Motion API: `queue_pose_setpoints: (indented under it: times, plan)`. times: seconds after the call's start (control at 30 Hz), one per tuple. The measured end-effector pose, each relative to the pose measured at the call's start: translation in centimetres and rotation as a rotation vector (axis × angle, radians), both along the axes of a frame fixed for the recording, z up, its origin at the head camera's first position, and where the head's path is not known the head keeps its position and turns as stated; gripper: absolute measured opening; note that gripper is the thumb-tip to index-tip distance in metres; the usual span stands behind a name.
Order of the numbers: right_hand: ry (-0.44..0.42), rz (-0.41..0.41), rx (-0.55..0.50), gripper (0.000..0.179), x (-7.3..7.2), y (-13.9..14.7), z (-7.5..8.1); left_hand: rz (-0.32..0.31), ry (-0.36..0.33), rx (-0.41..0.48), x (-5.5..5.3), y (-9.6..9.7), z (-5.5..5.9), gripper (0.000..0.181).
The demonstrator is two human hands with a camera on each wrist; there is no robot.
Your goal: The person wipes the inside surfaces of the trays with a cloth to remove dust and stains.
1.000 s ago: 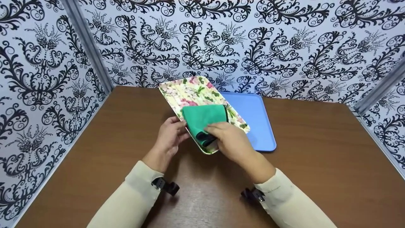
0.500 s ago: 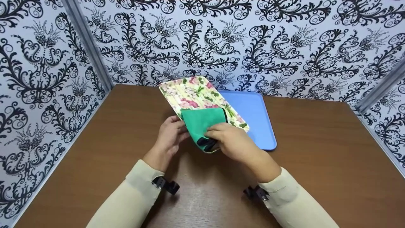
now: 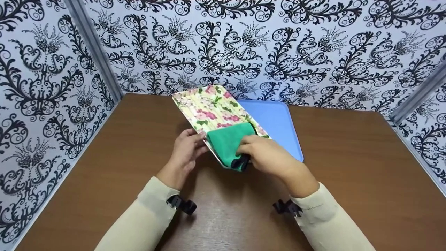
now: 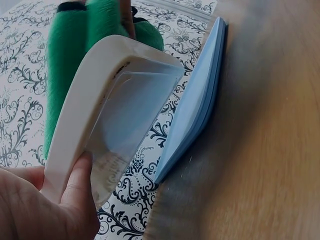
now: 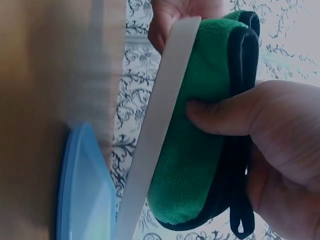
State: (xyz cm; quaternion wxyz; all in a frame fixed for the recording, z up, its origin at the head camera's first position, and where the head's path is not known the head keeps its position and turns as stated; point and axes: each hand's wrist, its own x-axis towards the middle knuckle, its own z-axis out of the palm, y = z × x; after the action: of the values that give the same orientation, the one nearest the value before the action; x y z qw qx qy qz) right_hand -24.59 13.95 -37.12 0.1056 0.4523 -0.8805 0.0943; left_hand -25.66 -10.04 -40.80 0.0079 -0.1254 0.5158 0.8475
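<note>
Over the brown table [image 3: 104,150], I see the floral tray [image 3: 209,104] raised and tilted, its patterned face turned up toward the head camera. My left hand [image 3: 188,148] pinches its left rim, thumb and fingers on opposite sides in the left wrist view. Against the tray's near end lies the folded green cloth [image 3: 226,141], and my right hand [image 3: 266,153] grips it: the right wrist view shows the thumb [image 5: 225,117] laid across the cloth, the other fingers partly hidden behind, so I cannot tell how far they curl.

I judge that everything turns on how the cloth lies from those right fingers: just to their left and under them, against the tray's face. The tray's long axis slants from far left to near right, so the uncovered flowers stretch ahead of the cloth, up and to the left. My right hand is the nearer one for moving it; the left fingertips sit just beside its left corner, a place to be careful.

At the near edge there seems little room, since the black trim [image 3: 240,163] reaches the rim. Behind and to the right, the blue tray [image 3: 278,122] sits on the table, apart from the raised one in the left wrist view.
</note>
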Motion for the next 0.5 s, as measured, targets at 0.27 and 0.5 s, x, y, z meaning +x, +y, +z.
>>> queue_pose_setpoints:
  times: [0.27,0.5]
  plan:
    - [0.006,-0.075,0.02,0.031,-0.8,1.1,-0.2,-0.002,0.009,-0.002,0.1,0.1,0.2,0.022]
    - [-0.035,-0.186,0.031,0.033,-1.8,2.1,-0.6,-0.008,0.016,0.007,0.1,0.1,0.2,0.024]
